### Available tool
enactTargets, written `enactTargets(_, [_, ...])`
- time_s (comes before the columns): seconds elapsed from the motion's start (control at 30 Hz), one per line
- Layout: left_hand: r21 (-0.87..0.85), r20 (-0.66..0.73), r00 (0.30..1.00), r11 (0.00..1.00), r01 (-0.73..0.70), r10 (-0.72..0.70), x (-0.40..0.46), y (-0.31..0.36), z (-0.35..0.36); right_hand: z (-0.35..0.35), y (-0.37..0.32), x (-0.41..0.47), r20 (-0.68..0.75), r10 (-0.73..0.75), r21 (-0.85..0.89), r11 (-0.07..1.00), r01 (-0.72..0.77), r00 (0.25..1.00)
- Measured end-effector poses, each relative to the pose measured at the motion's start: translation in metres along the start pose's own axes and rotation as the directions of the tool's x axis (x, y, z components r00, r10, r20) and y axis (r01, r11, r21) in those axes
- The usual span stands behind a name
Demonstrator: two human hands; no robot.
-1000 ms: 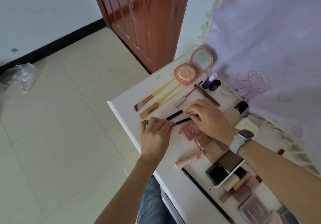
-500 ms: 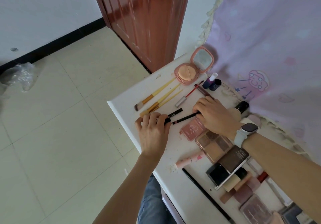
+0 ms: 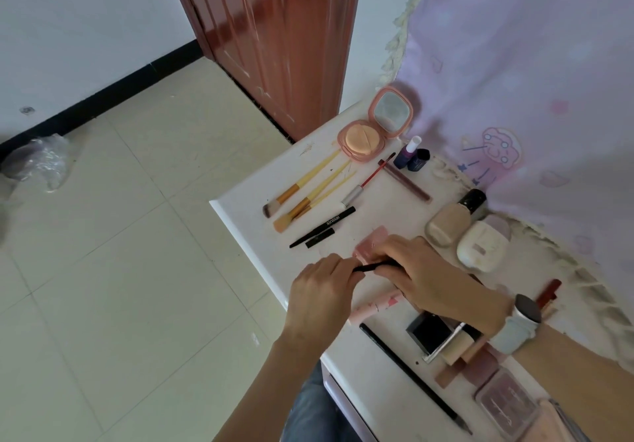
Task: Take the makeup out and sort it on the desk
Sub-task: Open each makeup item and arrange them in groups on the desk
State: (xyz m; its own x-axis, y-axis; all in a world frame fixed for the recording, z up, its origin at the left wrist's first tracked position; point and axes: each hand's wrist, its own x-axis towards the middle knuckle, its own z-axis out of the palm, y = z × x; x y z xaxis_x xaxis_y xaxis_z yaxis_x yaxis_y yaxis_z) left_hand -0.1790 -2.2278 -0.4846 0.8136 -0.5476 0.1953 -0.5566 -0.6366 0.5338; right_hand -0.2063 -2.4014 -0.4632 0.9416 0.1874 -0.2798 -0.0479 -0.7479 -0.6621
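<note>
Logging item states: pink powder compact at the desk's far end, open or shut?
Open. The pink powder compact has its lid raised with the mirror facing the camera, and the orange puff shows in the base.

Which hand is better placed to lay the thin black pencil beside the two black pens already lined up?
Left hand, probably: it pinches the pencil at its outer end, nearer the black pens. The right hand holds the inner end, farther away.

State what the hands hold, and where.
Both hands, left hand and right hand, pinch one thin black pencil-like stick, each at an end.
</note>
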Motion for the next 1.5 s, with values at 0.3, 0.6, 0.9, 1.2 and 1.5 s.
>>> enactTargets(0.3, [-0.061, 0.229, 0.972, 0.996, 0.067, -0.051, -0.009, 0.006, -0.013, -0.003, 0.0, -0.013, -0.061, 0.184, 0.262, 0.951, -0.162, 0.981])
enactTargets(0.6, [-0.116, 0.242, 0.963, 0.982, 0.146, -0.115, -0.016, 0.0, -0.008, 0.004, -0.004, -0.013, -0.017, 0.181, 0.398, 0.903, -0.159, 0.983])
enactTargets(0.9, [-0.177, 0.315, 0.876, 0.884, 0.433, -0.366, -0.019, -0.024, -0.019, -0.009, 0.01, 0.025, -0.249, 0.091, 0.077, 0.994, -0.074, 0.964])
enactTargets(1.2, [-0.162, 0.173, 0.919, 0.91, 0.382, -0.355, -0.019, -0.034, -0.013, 0.014, 0.011, 0.065, -0.23, 0.08, -0.011, 0.996, -0.085, 0.97])
enactTargets(1.5, [-0.125, 0.068, 0.971, 0.963, 0.238, -0.231, -0.002, -0.017, 0.011, 0.002, 0.019, 0.051, -0.324, 0.069, -0.009, 0.997, -0.076, 0.944])
